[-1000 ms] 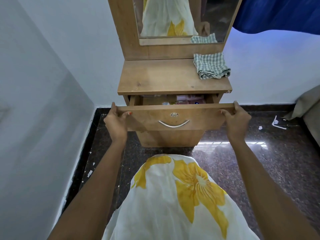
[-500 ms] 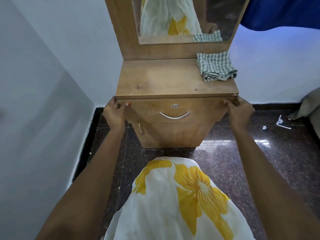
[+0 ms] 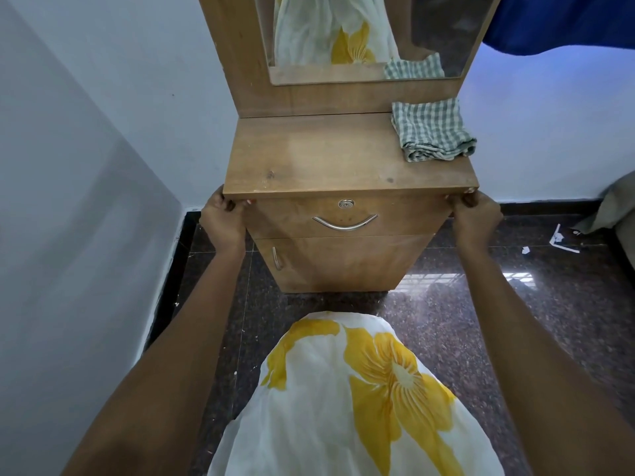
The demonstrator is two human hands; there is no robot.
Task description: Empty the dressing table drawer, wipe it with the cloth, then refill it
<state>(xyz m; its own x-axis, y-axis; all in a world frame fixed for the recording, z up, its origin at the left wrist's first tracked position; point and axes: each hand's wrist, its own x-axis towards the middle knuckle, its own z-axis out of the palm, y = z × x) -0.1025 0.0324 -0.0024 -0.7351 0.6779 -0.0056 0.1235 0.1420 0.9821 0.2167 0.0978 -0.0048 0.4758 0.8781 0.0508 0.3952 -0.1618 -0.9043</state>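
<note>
We have the brown wooden drawer (image 3: 343, 214) of the dressing table pushed fully in. Its front sits flush under the overhanging edge of the wood-grain table (image 3: 326, 159), so nothing inside it can be seen. Our left hand (image 3: 221, 221) holds the drawer's upper left corner and our right hand (image 3: 476, 219) the upper right. On each side the fingers are curled around the end of the front panel, with their tips tucked beneath the table edge. We judge that holding both ends, not the curved metal handle (image 3: 344, 223), keeps the drawer square on its runners so it slides in without jamming. The folded green-and-white checked cloth (image 3: 433, 130) lies at the back right corner of the table, well apart from both hands and out of the drawer's path. The mirror (image 3: 360, 39) above shows its reflection.

A second ago the drawer stood partly pulled out, with small items showing inside. Half a second ago only a narrow gap was left, and now it is closed. Our hands have travelled in with the front and kept the same corner grip. The cloth has not moved. With items inside and the cloth set aside, we take this to be the closing step after refilling.
</note>
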